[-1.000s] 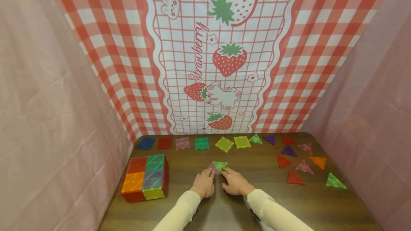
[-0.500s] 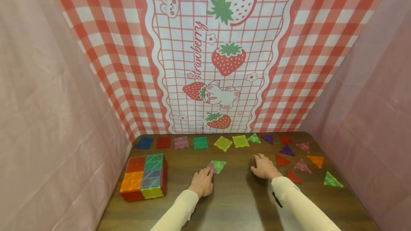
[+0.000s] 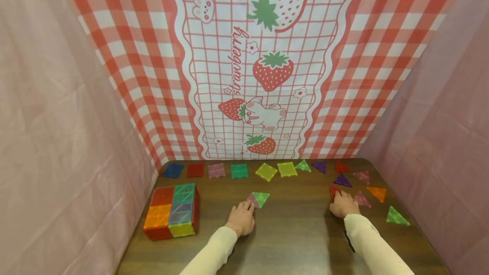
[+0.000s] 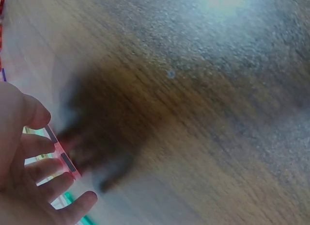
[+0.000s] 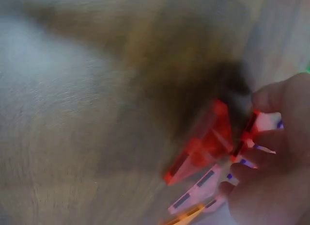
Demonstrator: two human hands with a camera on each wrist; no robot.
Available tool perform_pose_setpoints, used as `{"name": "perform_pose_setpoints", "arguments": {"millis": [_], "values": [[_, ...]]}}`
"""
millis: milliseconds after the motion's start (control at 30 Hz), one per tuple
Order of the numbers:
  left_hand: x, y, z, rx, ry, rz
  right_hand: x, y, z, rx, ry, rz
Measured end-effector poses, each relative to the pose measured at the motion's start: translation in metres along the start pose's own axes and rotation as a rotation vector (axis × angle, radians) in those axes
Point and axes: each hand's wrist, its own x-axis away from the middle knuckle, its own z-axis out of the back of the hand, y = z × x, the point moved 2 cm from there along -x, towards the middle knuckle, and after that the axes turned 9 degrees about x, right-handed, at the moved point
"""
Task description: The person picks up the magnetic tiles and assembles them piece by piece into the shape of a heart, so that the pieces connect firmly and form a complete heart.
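Observation:
In the head view my left hand [image 3: 241, 219] rests at the middle of the table with its fingertips on a pink triangular magnetic tile [image 3: 252, 198]. A green triangular tile [image 3: 262, 199] lies flat against that pink one. In the left wrist view the fingers [image 4: 41, 169] are spread loosely over the tile's pink edge [image 4: 65, 157]. My right hand [image 3: 344, 204] is over the triangles at the right, its fingertips at a red triangular tile [image 3: 333, 190]. Another red triangle [image 5: 206, 145] shows beside the fingers in the right wrist view; the hand covers it in the head view.
A block of coloured magnetic tiles [image 3: 172, 212] stands at the left. Square tiles, among them a teal one [image 3: 239, 171], line the back edge. Around the right hand lie pink [image 3: 362, 199], purple [image 3: 342, 180], orange [image 3: 377, 194] and green [image 3: 396, 216] triangles. Cloth hangs around the table.
My right hand has left the pink and green tiles and moved right to the red triangles. The left hand has stayed on the pink tile.

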Motion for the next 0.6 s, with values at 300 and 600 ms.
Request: {"name": "perform_pose_setpoints", "arguments": {"millis": [300, 600], "values": [[-0.002, 0.0, -0.001, -0.007, 0.024, -0.001, -0.006, -0.016, -0.013, 0.041, 0.09, 0.086], [-0.007, 0.001, -0.006, -0.008, 0.025, -0.004, 0.004, -0.046, -0.02, 0.07, 0.125, 0.143]]}}
